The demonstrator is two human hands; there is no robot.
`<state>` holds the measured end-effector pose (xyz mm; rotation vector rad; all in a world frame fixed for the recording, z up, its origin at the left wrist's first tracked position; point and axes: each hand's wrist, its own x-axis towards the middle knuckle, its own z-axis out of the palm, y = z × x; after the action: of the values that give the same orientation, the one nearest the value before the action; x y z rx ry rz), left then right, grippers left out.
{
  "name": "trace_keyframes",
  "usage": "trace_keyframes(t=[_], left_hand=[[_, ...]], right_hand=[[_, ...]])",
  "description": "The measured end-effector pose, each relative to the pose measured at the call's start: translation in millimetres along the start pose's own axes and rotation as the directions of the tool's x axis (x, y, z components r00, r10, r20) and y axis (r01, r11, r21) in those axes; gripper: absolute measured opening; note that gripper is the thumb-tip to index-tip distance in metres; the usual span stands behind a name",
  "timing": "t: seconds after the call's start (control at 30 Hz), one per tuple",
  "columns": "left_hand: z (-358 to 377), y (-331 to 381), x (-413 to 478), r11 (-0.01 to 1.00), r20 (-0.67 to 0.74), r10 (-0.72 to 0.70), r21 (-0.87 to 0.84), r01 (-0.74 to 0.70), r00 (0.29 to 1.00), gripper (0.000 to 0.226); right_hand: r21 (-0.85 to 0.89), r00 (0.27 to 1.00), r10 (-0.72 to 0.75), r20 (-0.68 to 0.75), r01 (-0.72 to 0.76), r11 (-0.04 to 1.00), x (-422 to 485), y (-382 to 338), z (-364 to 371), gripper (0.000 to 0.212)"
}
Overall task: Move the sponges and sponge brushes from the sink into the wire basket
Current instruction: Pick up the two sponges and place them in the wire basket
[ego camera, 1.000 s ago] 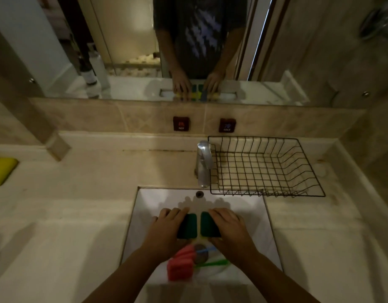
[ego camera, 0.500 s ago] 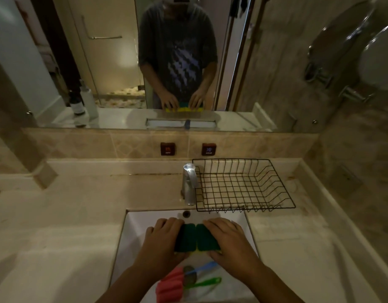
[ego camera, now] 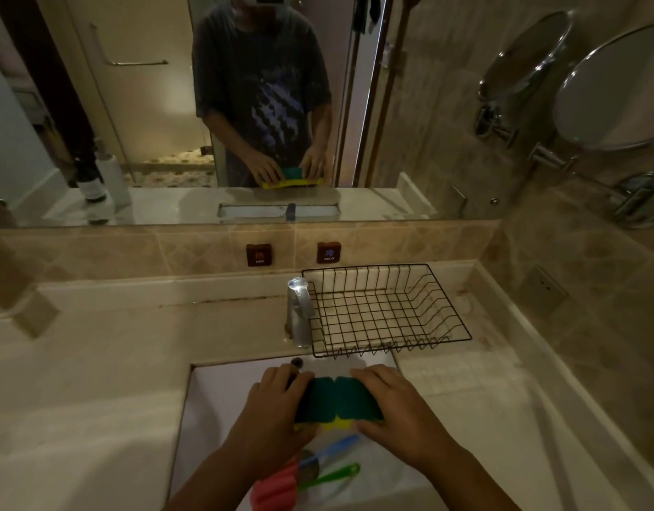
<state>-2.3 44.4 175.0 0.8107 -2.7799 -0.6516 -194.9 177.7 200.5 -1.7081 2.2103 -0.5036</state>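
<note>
Green-topped, yellow-bottomed, the two sponges (ego camera: 338, 400) sat side by side, edges touching, above the white sink (ego camera: 222, 396). My left hand (ego camera: 272, 411) clamped the left one, my right hand (ego camera: 399, 411) the right one, fingers curled over the far edges. Below my wrists lay the pink sponge brushes (ego camera: 277, 485), with blue and green handles, probably two in that gloom. Behind the sink, right of the faucet (ego camera: 298, 311), stood the wire basket (ego camera: 388, 307)

Both hands closed, side by side.
My left hand (ego camera: 272, 407) and right hand (ego camera: 399, 411) grip inward, forearms converging from below.
</note>
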Motion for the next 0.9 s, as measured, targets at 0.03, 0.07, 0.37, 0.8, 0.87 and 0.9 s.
trace_keyframes(t=[0.03, 0.07, 0.37, 0.8, 0.87, 0.9], left_hand=[[0, 2, 2, 1.0, -0.004, 0.015, 0.002, -0.015, 1.0, 0.072], [0, 3, 5, 1.0, -0.006, 0.03, -0.001, -0.031, 1.0, 0.073], [4, 11, 55, 0.996, -0.02, 0.091, -0.007, -0.091, 0.996, 0.069], [30, 21, 175, 0.992, -0.038, 0.03, 0.126, -0.025, 0.999, 0.065], [37, 20, 194, 0.987, -0.027, -0.001, 0.159, 0.005, 1.0, 0.062], [41, 19, 203, 0.985, -0.016, -0.019, 0.169, 0.022, 1.0, 0.06]], right_hand=[[0.0, 1.0, -0.002, -0.011, 0.002, 1.0, 0, 2, 0, 0.077], [0.001, 1.0, -0.004, -0.024, 0.004, 1.0, 0, 4, -1, 0.076], [0.095, 0.998, -0.03, -0.046, 0.034, 0.995, 18, 40, -20, 0.072], [0.029, 0.994, -0.11, 0.004, 0.11, 0.994, 110, 150, -53, 0.044], [0.03, 0.994, -0.11, 0.017, 0.11, 0.994, 129, 167, -52, 0.042], [0.031, 0.993, -0.108, 0.037, 0.107, 0.994, 138, 174, -50, 0.041]])
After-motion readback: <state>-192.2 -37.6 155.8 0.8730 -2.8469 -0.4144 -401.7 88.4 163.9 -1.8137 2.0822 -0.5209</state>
